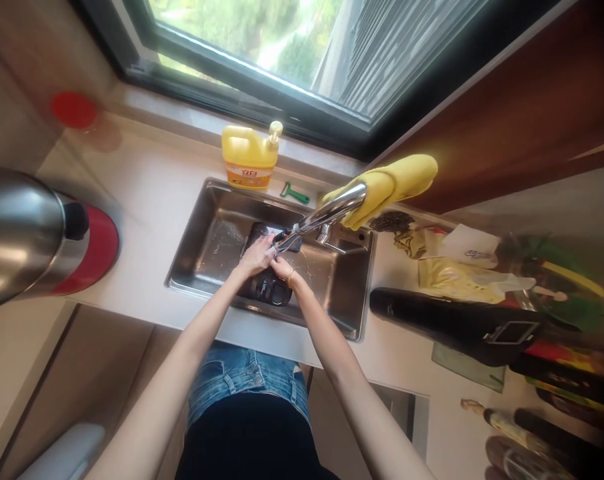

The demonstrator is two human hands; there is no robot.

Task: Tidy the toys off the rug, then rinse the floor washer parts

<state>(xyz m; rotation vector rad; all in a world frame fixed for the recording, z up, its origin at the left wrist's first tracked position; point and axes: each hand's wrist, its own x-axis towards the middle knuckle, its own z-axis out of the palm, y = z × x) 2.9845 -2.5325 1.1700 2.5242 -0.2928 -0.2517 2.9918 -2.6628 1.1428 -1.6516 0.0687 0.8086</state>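
Both of my hands are together under the tap, over the sink. My left hand [259, 256] reaches in from the left, its fingers closed near the tap's outlet. Close against it is my right hand [283, 269], fingers curled in; a thin bracelet circles that wrist. What the fingers hold is too small and blurred to make out. Beneath them a dark, glossy object [268, 290] with small pale lettering lies in the steel sink [345, 293]; my hands partly cover it. The chrome tap [327, 212] slants down to my fingers.
A yellow detergent jug [249, 160] and a green peeler [295, 193] sit behind the sink. A yellow cloth [392, 187] drapes over the tap. To the left stands a steel kettle [22, 233] with a red base. A long black case [447, 323] and packets crowd the right counter.
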